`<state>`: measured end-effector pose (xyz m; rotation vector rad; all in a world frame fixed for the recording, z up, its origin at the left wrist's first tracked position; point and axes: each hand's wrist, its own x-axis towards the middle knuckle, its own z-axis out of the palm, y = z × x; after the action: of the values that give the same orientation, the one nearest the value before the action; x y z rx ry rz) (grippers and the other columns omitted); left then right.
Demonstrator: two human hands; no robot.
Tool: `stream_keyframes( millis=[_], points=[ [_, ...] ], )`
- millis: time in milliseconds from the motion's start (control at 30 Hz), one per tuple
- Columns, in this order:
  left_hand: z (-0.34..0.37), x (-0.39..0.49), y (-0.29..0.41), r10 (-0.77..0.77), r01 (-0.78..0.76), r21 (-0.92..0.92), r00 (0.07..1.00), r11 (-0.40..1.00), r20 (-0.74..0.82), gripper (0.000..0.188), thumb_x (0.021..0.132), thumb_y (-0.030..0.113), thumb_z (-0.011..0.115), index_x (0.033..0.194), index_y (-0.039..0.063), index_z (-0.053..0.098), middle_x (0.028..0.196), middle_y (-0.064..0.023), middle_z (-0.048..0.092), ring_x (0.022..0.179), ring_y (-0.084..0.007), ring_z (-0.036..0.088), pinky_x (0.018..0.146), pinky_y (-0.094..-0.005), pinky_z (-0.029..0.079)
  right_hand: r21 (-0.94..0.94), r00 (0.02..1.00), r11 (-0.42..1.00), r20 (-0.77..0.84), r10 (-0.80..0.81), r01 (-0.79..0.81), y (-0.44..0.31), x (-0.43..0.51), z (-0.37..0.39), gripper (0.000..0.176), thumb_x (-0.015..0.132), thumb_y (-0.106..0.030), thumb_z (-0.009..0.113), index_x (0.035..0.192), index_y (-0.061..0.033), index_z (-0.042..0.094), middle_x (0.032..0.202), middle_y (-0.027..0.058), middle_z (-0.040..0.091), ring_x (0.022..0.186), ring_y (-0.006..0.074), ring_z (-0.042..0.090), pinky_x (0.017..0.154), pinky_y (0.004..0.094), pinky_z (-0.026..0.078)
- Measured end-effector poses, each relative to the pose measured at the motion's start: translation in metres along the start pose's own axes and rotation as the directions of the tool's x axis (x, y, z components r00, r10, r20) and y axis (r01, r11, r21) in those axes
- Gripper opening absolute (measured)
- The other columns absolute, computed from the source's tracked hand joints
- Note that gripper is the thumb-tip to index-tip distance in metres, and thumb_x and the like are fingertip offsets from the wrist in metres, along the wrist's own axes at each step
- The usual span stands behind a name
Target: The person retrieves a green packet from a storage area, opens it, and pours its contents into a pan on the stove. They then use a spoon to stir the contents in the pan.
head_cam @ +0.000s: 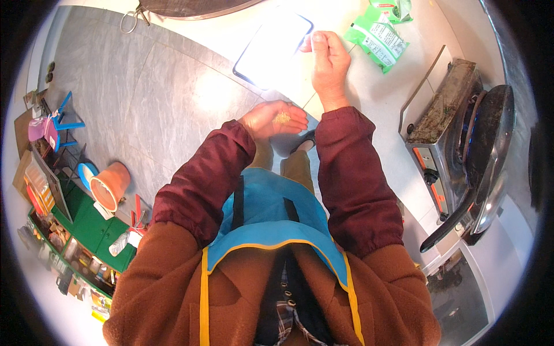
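Palm up, my left hand point(277, 119) is cupped at the counter's front edge, with a small heap of pale yellow granules point(282, 117) resting on its fingers. My right hand point(327, 65) is raised with its fingers curled and thumb pressed to them, beside a dark-rimmed flat rectangular thing point(275, 49) whose face is washed out by glare. Whether the right fingers pinch anything cannot be told. Right of that hand, a green and white plastic packet point(377, 42) lies on the pale counter, and another green packet point(391, 9) lies behind it.
A gas stove point(446, 104) with a black pan point(491, 129) stands at the right, the pan's handle point(448, 222) pointing towards me. The rim of a large round dark object point(201, 11) is at the top. An orange bucket point(111, 186) and blue-legged chair point(65, 125) are on the left.
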<state>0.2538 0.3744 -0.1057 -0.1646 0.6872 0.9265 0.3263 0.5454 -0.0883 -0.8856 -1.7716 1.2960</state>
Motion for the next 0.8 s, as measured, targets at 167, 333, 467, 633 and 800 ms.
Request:
stream_keyframes(
  millis=[167,333,467,633,800],
  points=[
    [-0.002,-0.001,0.005,0.011,-0.011,0.018,1.0,1.0,0.008,0.039,0.095,0.02,0.041,0.115,-0.008,0.06,0.113,-0.0222,0.065,0.105,-0.0308,0.063,0.098,-0.0396,0.049,-0.138,0.993,0.986,0.084,-0.084,0.095,0.007,-0.001,-0.002,0.017,0.098,-0.012,0.053,0.088,0.0001,0.059,0.077,0.0025,0.061,0.072,0.0098,0.059,0.069,0.0245,0.048],
    [-0.003,-0.001,0.005,0.027,-0.027,-0.003,1.0,1.0,0.016,0.04,0.097,0.021,0.039,0.115,-0.008,0.059,0.113,-0.0221,0.065,0.104,-0.0304,0.064,0.096,-0.0395,0.05,-0.134,0.991,0.99,0.127,-0.034,0.051,-0.004,-0.019,-0.005,0.015,0.097,-0.01,0.054,0.088,0.0004,0.058,0.08,0.0032,0.061,0.072,0.0101,0.059,0.068,0.0255,0.049],
    [0.0,-0.005,0.006,0.043,-0.043,-0.001,0.999,0.999,-0.016,0.039,0.098,0.022,0.039,0.116,-0.007,0.059,0.113,-0.0203,0.065,0.106,-0.0288,0.063,0.096,-0.039,0.05,-0.066,0.987,0.998,0.159,0.019,-0.009,-0.03,-0.05,-0.005,0.012,0.095,-0.009,0.054,0.089,0.0005,0.058,0.081,0.0047,0.061,0.073,0.0106,0.06,0.068,0.0263,0.05],
    [-0.01,-0.002,-0.007,0.195,-0.192,0.044,0.978,0.98,-0.075,0.027,0.095,0.016,0.048,0.112,-0.001,0.06,0.105,-0.0153,0.065,0.1,-0.0221,0.062,0.091,-0.0339,0.049,0.058,0.949,0.997,0.313,0.026,-0.047,-0.067,-0.105,0.005,0.008,0.091,-0.007,0.057,0.091,-0.0004,0.06,0.08,0.0061,0.061,0.072,0.0124,0.056,0.066,0.0267,0.047],
    [-0.042,0.0,-0.015,0.353,-0.328,0.627,0.931,0.706,0.09,0.021,0.087,0.006,0.06,0.108,0.002,0.06,0.1,-0.0101,0.065,0.092,-0.0156,0.06,0.082,-0.0311,0.049,0.081,0.939,0.991,0.336,0.074,-0.107,-0.078,-0.126,0.004,0.007,0.089,-0.007,0.06,0.089,0.0,0.061,0.081,0.0103,0.062,0.073,0.02,0.06,0.066,0.0307,0.048]
  ],
)
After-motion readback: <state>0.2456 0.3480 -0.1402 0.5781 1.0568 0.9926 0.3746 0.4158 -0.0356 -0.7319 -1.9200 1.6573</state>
